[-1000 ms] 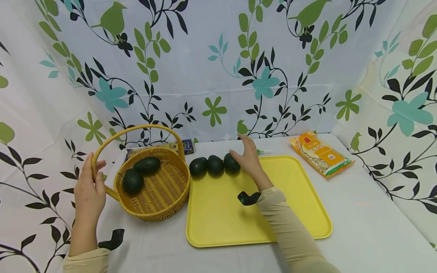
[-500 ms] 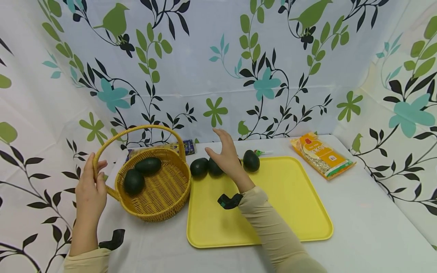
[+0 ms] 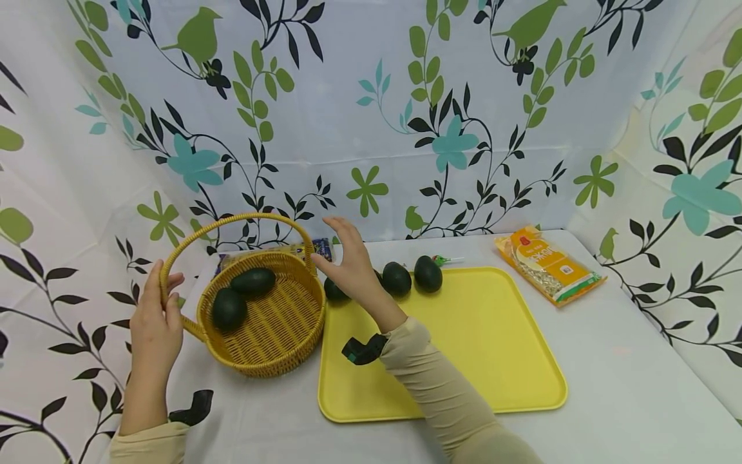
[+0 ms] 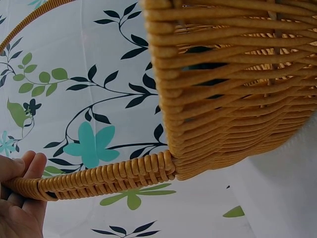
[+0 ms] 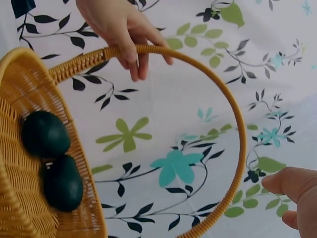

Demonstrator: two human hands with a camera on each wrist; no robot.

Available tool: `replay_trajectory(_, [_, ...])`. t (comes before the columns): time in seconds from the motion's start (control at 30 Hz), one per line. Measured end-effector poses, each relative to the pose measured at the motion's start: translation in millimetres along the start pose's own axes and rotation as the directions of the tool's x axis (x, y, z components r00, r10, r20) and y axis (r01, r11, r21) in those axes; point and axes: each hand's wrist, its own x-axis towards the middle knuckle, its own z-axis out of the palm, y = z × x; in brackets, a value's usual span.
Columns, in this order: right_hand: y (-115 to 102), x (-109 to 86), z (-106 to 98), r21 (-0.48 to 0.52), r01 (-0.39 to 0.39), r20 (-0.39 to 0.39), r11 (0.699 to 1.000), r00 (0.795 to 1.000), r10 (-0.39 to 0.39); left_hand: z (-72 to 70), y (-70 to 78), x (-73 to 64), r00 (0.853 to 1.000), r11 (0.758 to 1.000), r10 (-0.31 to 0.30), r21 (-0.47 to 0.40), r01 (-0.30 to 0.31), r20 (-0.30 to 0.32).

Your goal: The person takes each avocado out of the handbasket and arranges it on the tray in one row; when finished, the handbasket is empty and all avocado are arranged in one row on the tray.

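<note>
Basket (image 3: 278,328) beside the left edge of the yellow tray (image 3: 481,341) is grasped at its handle (image 3: 255,214) by the left hand (image 3: 156,325), while the right hand (image 3: 355,267), fingers released, is positioned near avocados (image 3: 397,279) along the far edge.

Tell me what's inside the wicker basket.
Two dark avocados lie inside the wicker basket. The woven floor shows beside them; whatever lies directly beneath them is hidden.

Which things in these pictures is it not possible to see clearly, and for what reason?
- Head view: leftmost dark fruit at the far edge of the tray, partly covered by the right grip.
- Head view: blue-and-yellow packet, mostly behind the basket.
- Head view: small green item by the tray, too small to identify.
- Right wrist view: right grip, cut off by the right edge.
</note>
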Motion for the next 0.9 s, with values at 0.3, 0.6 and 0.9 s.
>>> replay_trajectory(0.3, [-14.1,2.8,19.6,0.017,0.043,0.032,0.999,0.999,-0.044,-0.8,-2.5,0.3,1.000,1.000,-0.017,-0.002,0.017,0.020])
replay_trajectory(0.6, [-19.6,9.9,36.9,0.042,0.046,0.071,0.998,0.996,-0.049,-0.5,-0.4,1.2,1.000,1.000,-0.007,-0.012,0.008,0.020])
replay_trajectory(0.9, [-18.2,17.6,56.0,0.060,0.014,0.127,0.998,0.992,-0.022,-1.7,-1.3,0.0,1.000,1.000,0.000,-0.003,0.000,0.011])
